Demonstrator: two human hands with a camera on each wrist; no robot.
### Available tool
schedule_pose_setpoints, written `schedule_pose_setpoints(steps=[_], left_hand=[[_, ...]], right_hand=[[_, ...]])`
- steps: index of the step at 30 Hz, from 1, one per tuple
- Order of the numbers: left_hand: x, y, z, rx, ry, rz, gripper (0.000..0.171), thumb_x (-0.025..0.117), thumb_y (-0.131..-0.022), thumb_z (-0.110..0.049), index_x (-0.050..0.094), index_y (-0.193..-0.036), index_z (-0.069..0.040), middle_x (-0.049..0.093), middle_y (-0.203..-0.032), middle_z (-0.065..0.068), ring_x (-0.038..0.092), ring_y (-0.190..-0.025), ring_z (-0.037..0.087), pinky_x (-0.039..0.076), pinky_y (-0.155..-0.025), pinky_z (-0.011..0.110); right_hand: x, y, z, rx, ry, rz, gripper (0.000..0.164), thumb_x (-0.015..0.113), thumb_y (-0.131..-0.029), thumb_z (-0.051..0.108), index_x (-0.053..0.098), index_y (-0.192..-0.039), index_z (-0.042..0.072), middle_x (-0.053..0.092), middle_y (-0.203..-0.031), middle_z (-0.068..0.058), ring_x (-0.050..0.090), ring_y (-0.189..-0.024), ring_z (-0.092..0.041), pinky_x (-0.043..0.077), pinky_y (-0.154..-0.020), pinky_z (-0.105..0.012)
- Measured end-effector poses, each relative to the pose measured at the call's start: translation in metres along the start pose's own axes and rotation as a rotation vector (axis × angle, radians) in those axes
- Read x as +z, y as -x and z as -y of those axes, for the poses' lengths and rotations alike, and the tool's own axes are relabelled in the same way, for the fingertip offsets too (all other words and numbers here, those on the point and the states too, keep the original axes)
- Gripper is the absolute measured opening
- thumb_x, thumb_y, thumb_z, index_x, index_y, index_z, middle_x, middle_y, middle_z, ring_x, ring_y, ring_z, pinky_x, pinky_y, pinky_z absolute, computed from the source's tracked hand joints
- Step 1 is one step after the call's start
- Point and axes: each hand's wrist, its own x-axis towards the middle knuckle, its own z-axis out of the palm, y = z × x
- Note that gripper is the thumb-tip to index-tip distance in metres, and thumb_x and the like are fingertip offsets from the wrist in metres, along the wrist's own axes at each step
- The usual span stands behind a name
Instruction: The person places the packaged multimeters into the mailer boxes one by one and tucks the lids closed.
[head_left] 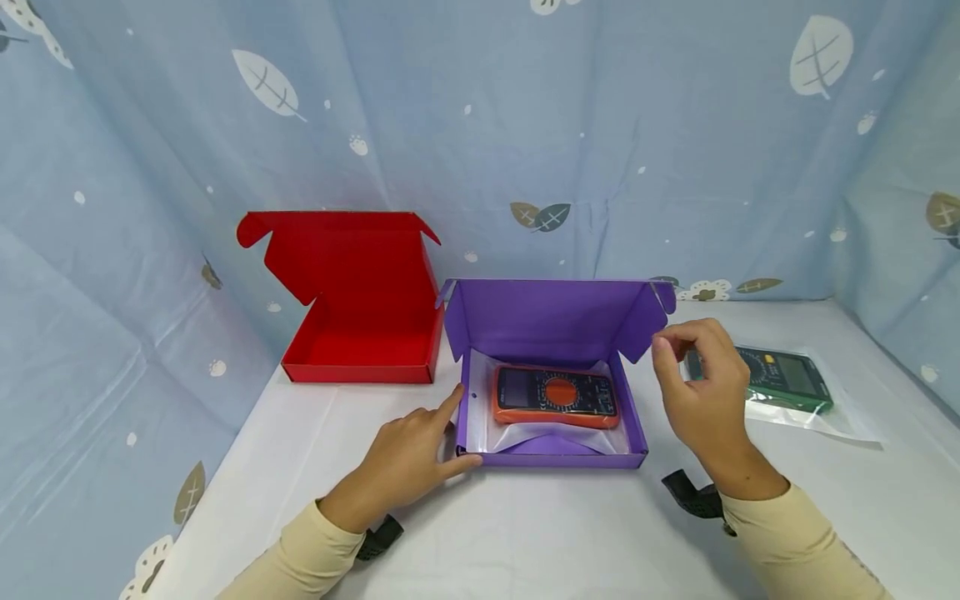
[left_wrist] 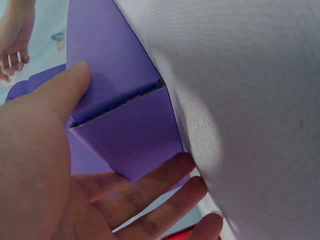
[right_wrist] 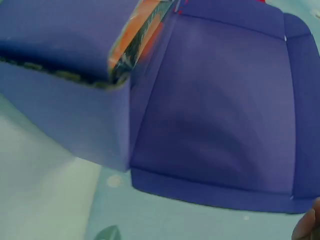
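A purple cardboard box point(head_left: 555, 460) stands with its lid raised. Inside lies an orange multimeter point(head_left: 558, 397) in a clear plastic bag point(head_left: 483, 417). My left hand point(head_left: 408, 458) touches the box's front left corner. Its thumb point(left_wrist: 70, 87) rests on the front, and its fairly straight fingers point(left_wrist: 145, 197) lie along the side wall. My right hand point(head_left: 705, 379) is raised beside the lid's right flap point(head_left: 641, 325), fingers loosely bent toward the thumb. In the right wrist view, a fingertip point(right_wrist: 306, 225) shows near the lid's corner; whether it touches cannot be told.
To the left, an open red box point(head_left: 360, 373) stands with its lid up. A green multimeter point(head_left: 787, 379) in a clear bag lies right of the purple box, partly behind my right hand. A patterned blue curtain point(head_left: 480, 150) borders the white table point(head_left: 525, 533).
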Motion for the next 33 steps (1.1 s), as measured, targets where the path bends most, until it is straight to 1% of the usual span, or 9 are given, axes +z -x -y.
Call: schedule_pose_setpoints(steps=[2, 5, 11, 15, 18, 22, 27, 30, 33], left_hand=[[0.0, 0.0, 0.0, 0.003, -0.002, -0.005, 0.099, 0.071, -0.079, -0.068, 0.034, -0.157, -0.019, 0.07, -0.093, -0.004, 0.064, -0.084, 0.013, 0.052, -0.066, 0.036], [0.0, 0.001, 0.001, 0.002, -0.002, -0.005, 0.099, 0.072, -0.078, -0.067, 0.034, -0.157, -0.018, 0.069, -0.092, -0.005, 0.063, -0.082, 0.013, 0.051, -0.065, 0.036], [-0.001, 0.001, 0.0, 0.005, 0.003, -0.002, 0.099, 0.072, -0.079, -0.067, 0.034, -0.157, -0.019, 0.071, -0.095, -0.003, 0.064, -0.086, 0.015, 0.052, -0.067, 0.038], [-0.002, 0.0, 0.0, 0.006, -0.001, -0.004, 0.099, 0.072, -0.079, -0.067, 0.035, -0.157, -0.019, 0.071, -0.095, -0.003, 0.065, -0.086, 0.014, 0.052, -0.067, 0.037], [-0.002, 0.0, -0.001, 0.003, -0.008, -0.003, 0.099, 0.072, -0.079, -0.066, 0.035, -0.156, -0.019, 0.07, -0.093, -0.004, 0.064, -0.084, 0.013, 0.052, -0.066, 0.036], [-0.002, 0.0, -0.001, 0.0, -0.007, 0.004, 0.099, 0.072, -0.078, -0.066, 0.035, -0.156, -0.018, 0.069, -0.091, -0.005, 0.062, -0.082, 0.012, 0.052, -0.066, 0.035], [-0.002, 0.0, 0.001, -0.001, 0.02, 0.012, 0.092, 0.063, -0.084, -0.069, 0.035, -0.157, -0.021, 0.068, -0.091, -0.006, 0.061, -0.082, 0.011, 0.051, -0.066, 0.036], [-0.004, 0.0, 0.002, -0.021, 0.073, 0.032, 0.081, 0.055, -0.091, -0.068, 0.035, -0.157, -0.024, 0.07, -0.097, -0.008, 0.064, -0.088, 0.013, 0.052, -0.072, 0.039], [-0.009, -0.001, 0.003, -0.063, 0.171, 0.026, 0.07, 0.052, -0.096, -0.061, 0.038, -0.155, -0.027, 0.072, -0.106, -0.01, 0.067, -0.1, 0.016, 0.053, -0.081, 0.046]], right_hand=[[-0.001, -0.001, -0.004, 0.089, -0.028, -0.035, 0.013, 0.058, -0.093, -0.002, 0.059, -0.098, -0.013, 0.056, -0.09, 0.0, 0.048, -0.085, 0.002, 0.039, -0.079, -0.012], [-0.003, -0.002, -0.01, 0.217, -0.109, -0.047, 0.018, 0.05, -0.099, 0.001, 0.052, -0.107, -0.015, 0.05, -0.099, 0.012, 0.051, -0.086, 0.0, 0.042, -0.078, -0.012], [-0.006, -0.003, -0.021, 0.401, -0.206, -0.033, 0.022, 0.039, -0.107, 0.011, 0.053, -0.12, 0.0, 0.055, -0.102, 0.005, 0.057, -0.086, -0.01, 0.048, -0.072, -0.015], [-0.007, -0.002, -0.027, 0.486, -0.233, 0.006, 0.032, 0.033, -0.109, 0.018, 0.054, -0.125, 0.0, 0.057, -0.106, 0.002, 0.06, -0.089, -0.013, 0.049, -0.073, -0.018], [-0.007, -0.001, -0.031, 0.517, -0.216, 0.062, 0.036, 0.029, -0.11, 0.021, 0.055, -0.128, 0.003, 0.056, -0.109, 0.006, 0.06, -0.092, -0.011, 0.049, -0.075, -0.017], [-0.005, 0.0, -0.034, 0.521, -0.211, 0.136, 0.037, 0.029, -0.11, 0.023, 0.055, -0.13, 0.005, 0.056, -0.11, 0.011, 0.061, -0.093, -0.01, 0.05, -0.075, -0.016], [-0.004, 0.002, -0.033, 0.513, -0.198, 0.172, 0.039, 0.03, -0.11, 0.023, 0.054, -0.13, 0.0, 0.057, -0.109, 0.013, 0.061, -0.094, -0.009, 0.05, -0.076, -0.015], [-0.004, 0.002, -0.033, 0.512, -0.194, 0.18, 0.041, 0.03, -0.11, 0.024, 0.053, -0.131, -0.003, 0.057, -0.109, 0.012, 0.061, -0.095, -0.011, 0.05, -0.077, -0.015], [-0.004, 0.002, -0.034, 0.503, -0.187, 0.195, 0.041, 0.03, -0.11, 0.023, 0.052, -0.132, -0.003, 0.056, -0.11, 0.012, 0.061, -0.096, -0.01, 0.05, -0.077, -0.015]])
